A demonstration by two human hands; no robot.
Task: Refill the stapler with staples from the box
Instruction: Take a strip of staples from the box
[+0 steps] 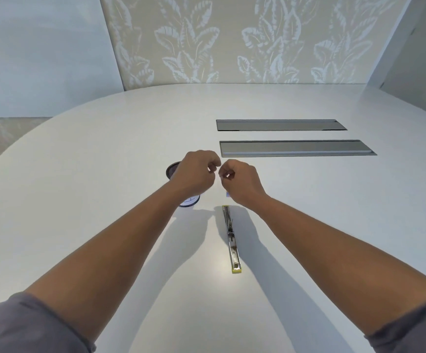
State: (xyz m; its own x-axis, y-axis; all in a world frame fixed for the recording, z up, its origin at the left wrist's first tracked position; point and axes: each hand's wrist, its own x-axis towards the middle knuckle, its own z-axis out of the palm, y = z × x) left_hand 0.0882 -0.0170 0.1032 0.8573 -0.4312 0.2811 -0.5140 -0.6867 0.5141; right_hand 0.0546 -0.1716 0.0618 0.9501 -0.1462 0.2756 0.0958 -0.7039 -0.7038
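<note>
Your two forearms are bare; grey-purple sleeves are pushed up near the elbows, their rumpled cuffs at the frame's lower corners.

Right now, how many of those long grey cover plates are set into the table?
2. The farther grey plate lies toward the wall; the nearer grey plate sits just below it, right of the hands. Neither looks covered, so none seem hidden.

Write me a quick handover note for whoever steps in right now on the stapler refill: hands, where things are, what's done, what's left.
Left hand and right hand: raised above the table, fingertips pinched close together; whether they hold staples is too small to tell.
Stapler: lying opened out flat on the table, nearer than the hands.
Staple box: only a corner shows under the right hand.
Done: stapler opened.
Left: load staples, close the stapler.
</note>
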